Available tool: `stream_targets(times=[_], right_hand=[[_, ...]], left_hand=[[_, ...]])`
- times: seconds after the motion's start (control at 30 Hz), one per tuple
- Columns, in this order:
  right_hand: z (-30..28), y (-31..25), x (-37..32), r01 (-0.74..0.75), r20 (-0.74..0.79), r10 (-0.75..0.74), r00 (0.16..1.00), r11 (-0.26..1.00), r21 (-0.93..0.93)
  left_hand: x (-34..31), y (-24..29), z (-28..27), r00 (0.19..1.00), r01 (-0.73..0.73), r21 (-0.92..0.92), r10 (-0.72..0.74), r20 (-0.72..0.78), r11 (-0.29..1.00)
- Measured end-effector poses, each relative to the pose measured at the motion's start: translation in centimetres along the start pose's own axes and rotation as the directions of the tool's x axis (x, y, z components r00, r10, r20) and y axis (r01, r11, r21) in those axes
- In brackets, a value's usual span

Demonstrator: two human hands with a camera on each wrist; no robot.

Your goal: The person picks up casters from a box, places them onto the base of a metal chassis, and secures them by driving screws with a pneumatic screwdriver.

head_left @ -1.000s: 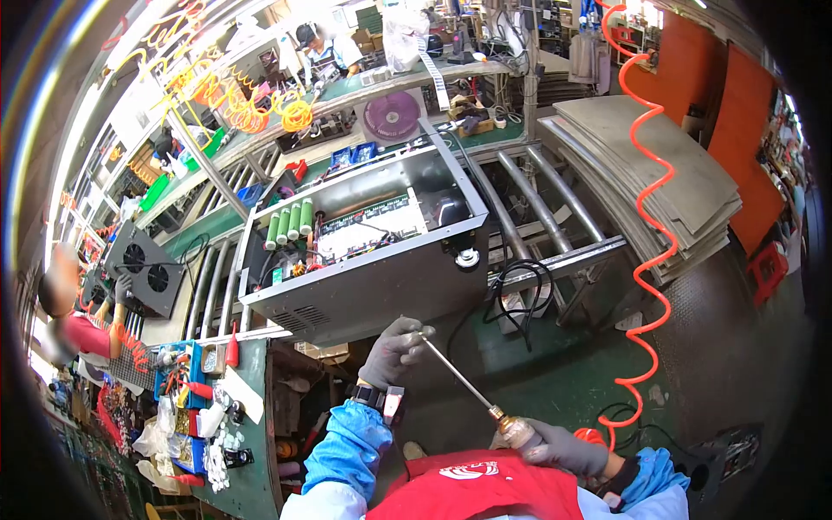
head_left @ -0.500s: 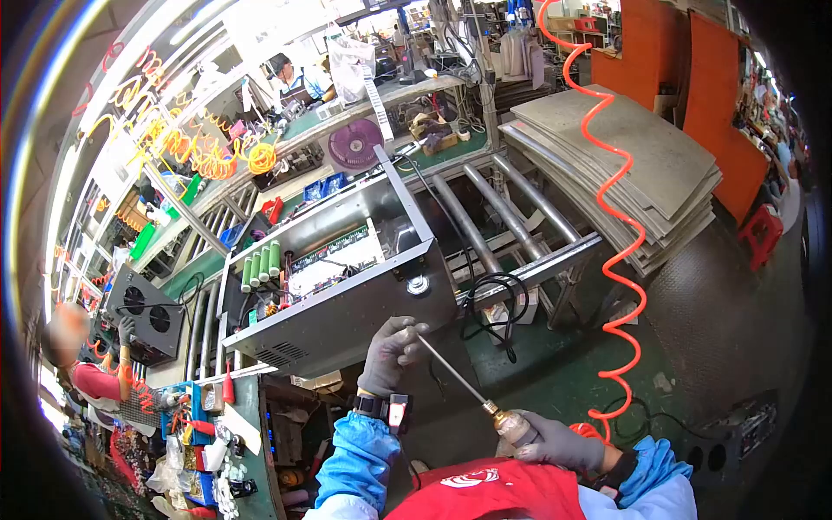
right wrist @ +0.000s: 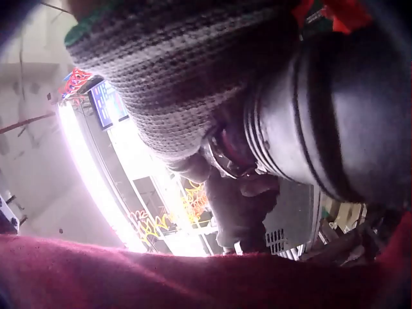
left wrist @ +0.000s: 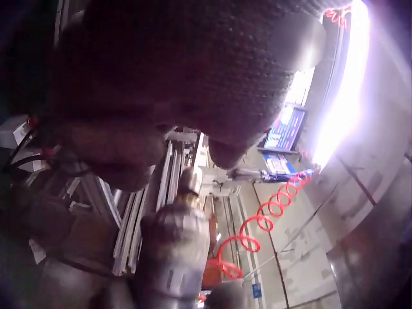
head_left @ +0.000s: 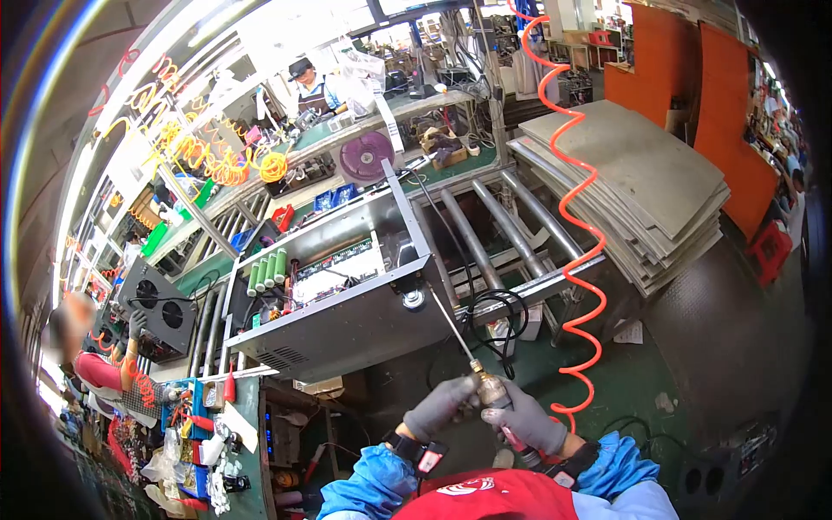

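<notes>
My gloved right hand [head_left: 527, 421] grips the body of an air screwdriver [head_left: 494, 393], whose long thin bit [head_left: 453, 326] points up and forward. The bit's tip overlaps the corner of an open grey metal case [head_left: 347, 328], beside a round white fitting [head_left: 413, 299]. Close by the screwdriver's front collar is my gloved left hand [head_left: 442, 410], its fingertips right at the tool. In the left wrist view its dark glove [left wrist: 174, 71] hangs over the tool's nose [left wrist: 188, 187]; I cannot tell whether it pinches anything. Green cylinders [head_left: 269, 270] and circuit boards sit inside the case.
A red coiled hose [head_left: 582, 303] hangs down to the screwdriver. Metal rollers [head_left: 472, 238] carry the case, with a black cable [head_left: 511, 312] looped beside it. Flat sheets [head_left: 633, 173] are stacked at right. Parts bins [head_left: 198, 390] and another person [head_left: 104, 373] are at left.
My left hand has left the bit's tip and come back to the screwdriver's collar. The screwdriver has swung steeper, its tip rising to the case's corner, and my right hand has shifted slightly left.
</notes>
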State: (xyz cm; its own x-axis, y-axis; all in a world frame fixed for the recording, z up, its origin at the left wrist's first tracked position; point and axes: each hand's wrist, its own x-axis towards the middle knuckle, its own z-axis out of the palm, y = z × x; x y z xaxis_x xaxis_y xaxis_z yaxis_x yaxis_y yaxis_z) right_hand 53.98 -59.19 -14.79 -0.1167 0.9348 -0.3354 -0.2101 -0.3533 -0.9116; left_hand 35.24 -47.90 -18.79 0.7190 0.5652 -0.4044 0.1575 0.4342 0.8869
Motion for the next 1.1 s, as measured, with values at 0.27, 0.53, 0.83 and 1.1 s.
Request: stream_targets(times=[0.27, 0.53, 0.83, 1.1], right_hand=[[0.7, 2.2, 2.7, 0.137, 0.04, -0.148, 0.988, 0.971, 0.197], [2.0, -2.3, 0.6, -0.115, -0.001, 0.116, 0.993, 0.989, 0.096], [3.7, -2.3, 0.8, -0.11, -0.013, 0.114, 0.993, 0.98, 0.166], [4.1, -2.4, 1.3, -0.123, -0.051, 0.127, 0.991, 0.989, 0.086]], left_hand=[[-1.5, 2.8, 2.3, 0.997, 0.058, 0.145, -0.049, -0.061, 0.988], [-2.3, 4.2, 2.8, 0.998, 0.015, 0.0, -0.015, -0.055, 1.0], [-1.1, 1.0, 1.1, 0.999, -0.011, -0.203, 0.004, -0.034, 0.979], [-1.2, 1.5, 0.4, 1.0, -0.006, -0.19, 0.006, 0.0, 0.982]])
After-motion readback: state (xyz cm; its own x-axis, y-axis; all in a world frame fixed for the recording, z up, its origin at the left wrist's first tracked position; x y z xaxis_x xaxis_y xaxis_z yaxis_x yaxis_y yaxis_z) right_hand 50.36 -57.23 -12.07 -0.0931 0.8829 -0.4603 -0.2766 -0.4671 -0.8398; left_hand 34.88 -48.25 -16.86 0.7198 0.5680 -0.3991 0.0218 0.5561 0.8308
